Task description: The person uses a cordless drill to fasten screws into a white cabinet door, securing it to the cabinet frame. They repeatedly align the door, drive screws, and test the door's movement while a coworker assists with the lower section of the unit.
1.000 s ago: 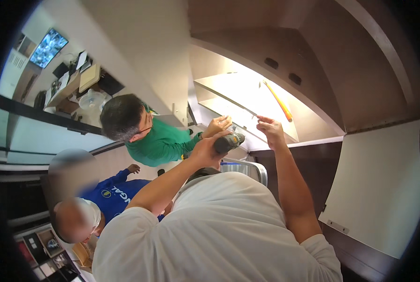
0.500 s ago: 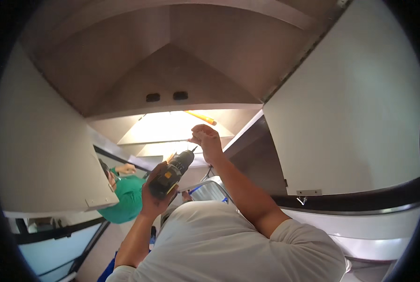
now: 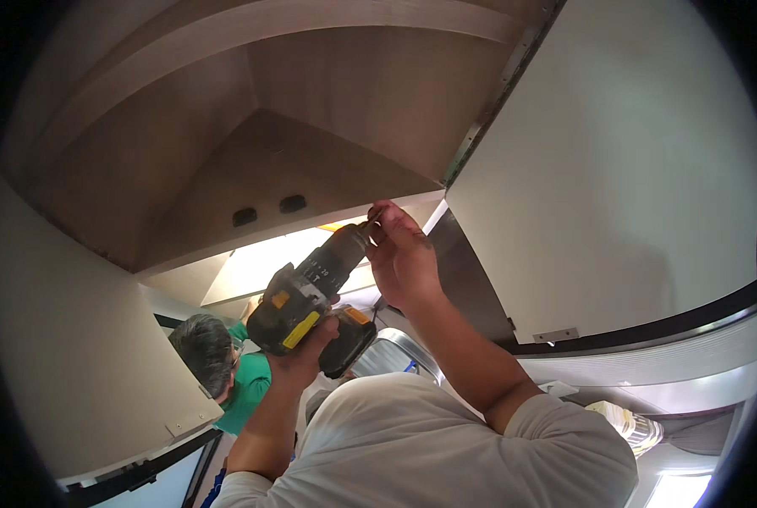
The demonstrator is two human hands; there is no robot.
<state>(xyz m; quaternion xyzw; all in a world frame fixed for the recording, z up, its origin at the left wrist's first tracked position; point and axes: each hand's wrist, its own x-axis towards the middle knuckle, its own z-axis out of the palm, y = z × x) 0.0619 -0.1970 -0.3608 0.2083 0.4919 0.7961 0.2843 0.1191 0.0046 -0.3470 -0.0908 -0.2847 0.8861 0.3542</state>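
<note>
My left hand (image 3: 309, 349) grips the handle of a dark cordless drill (image 3: 298, 296) with yellow and orange patches. The drill tilts up to the right, its battery hanging beside my wrist. My right hand (image 3: 405, 254) is closed at the tip of the drill, thumb and fingers pinched round the thin bit (image 3: 373, 220) or a small piece on its end; the fingers hide which. Both hands are raised just under the front edge of a brown overhead cabinet (image 3: 311, 224).
Pale doors hang open at the left (image 3: 82, 339) and right (image 3: 615, 186). Two dark oval fittings (image 3: 294, 203) sit in the cabinet panel. A person in green (image 3: 247, 385) stands close behind the left door. A metal-framed piece (image 3: 408, 347) is below my right forearm.
The drill has come up and nearer, and its tip now meets my right hand's fingers. Before, they were pinched apart from the bit. The view has tilted; the person in green shows more.
</note>
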